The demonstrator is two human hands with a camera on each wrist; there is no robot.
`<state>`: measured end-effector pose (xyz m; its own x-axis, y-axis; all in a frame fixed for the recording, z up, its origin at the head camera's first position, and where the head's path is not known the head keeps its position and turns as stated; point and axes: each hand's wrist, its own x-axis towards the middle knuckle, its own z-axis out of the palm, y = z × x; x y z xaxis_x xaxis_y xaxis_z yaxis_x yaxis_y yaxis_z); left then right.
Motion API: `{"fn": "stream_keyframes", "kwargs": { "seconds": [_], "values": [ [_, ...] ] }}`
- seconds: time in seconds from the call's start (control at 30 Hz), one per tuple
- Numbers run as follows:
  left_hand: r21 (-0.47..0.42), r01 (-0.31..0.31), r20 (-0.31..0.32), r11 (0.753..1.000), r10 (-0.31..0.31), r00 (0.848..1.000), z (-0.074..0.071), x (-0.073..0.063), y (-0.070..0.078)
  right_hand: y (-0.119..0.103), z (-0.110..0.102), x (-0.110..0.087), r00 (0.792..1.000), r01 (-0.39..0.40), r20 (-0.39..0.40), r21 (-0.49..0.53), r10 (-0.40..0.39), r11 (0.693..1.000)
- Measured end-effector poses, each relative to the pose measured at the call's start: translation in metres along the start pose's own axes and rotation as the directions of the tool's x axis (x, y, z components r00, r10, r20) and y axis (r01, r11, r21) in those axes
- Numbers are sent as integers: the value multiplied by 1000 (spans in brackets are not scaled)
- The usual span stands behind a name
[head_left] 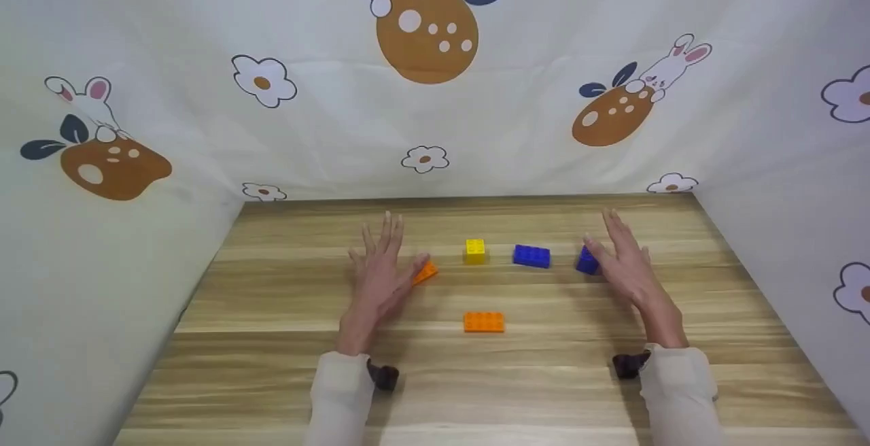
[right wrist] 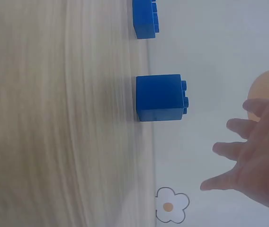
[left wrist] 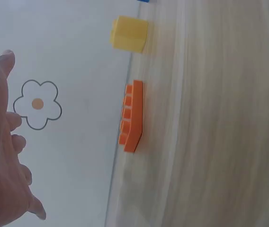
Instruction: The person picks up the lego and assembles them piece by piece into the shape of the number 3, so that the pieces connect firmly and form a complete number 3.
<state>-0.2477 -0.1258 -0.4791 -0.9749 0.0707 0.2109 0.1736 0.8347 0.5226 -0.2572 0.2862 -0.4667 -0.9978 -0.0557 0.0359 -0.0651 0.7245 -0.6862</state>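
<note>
Blue, boxy studded brick (right wrist: 159, 98) near right hand (head_left: 632, 272), wood-grained tabletop (head_left: 544, 391) beneath

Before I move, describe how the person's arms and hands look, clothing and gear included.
The left hand and right hand are bare, with no gloves visible. The left sleeve and right sleeve are long, off-white and plain. A small black device sticks out inward beside each cuff, one at the left wrist, one at the right.
</note>
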Motion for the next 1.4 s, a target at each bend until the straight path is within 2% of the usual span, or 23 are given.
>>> {"fn": "stream_keyframes", "kwargs": {
  "seconds": [0.17,0.27,0.33,0.47,0.57,0.63,0.7,0.83,0.9,1.0,1.1,1.2,1.33,1.4],
  "values": [
    [-129,-29,1,991,29,1000,5,-5,4,2,-3,-4,999,5,-37,130,-1,992],
    [-195,-65,-8,979,65,998,7,-6,4,3,-4,-5,997,27,-81,230,-9,973],
    [-275,-80,-6,958,81,997,8,-8,5,3,-3,-6,994,46,-110,307,-13,950],
    [-426,-93,14,900,109,994,8,-11,8,5,-1,-5,986,65,-165,439,9,896],
    [-460,-82,58,884,122,991,13,-12,10,8,0,-5,980,44,-192,473,54,880],
    [-477,-74,99,876,137,986,16,-12,12,9,0,-5,978,11,-189,472,89,882],
    [-486,-49,159,872,144,977,19,-11,14,11,0,-4,980,-32,-162,453,117,891],
    [-498,-24,249,867,169,954,25,-12,20,16,1,-3,984,-101,-86,443,155,891],
    [-497,-21,277,867,182,944,27,-13,23,20,2,-1,984,-120,-62,463,168,878],
    [-513,7,319,858,184,930,31,-15,26,24,3,0,979,-162,-18,537,204,828],
    [-539,51,355,841,172,919,34,-16,27,28,5,2,971,-206,38,631,235,748],
    [-554,115,390,824,135,911,37,-17,29,31,7,4,962,-242,87,705,258,667],
    [-561,140,424,816,139,895,40,-17,31,32,11,8,949,-291,136,729,286,620],
    [-564,126,438,816,166,884,41,-17,31,31,13,9,941,-317,158,724,300,613]
  ]
}}
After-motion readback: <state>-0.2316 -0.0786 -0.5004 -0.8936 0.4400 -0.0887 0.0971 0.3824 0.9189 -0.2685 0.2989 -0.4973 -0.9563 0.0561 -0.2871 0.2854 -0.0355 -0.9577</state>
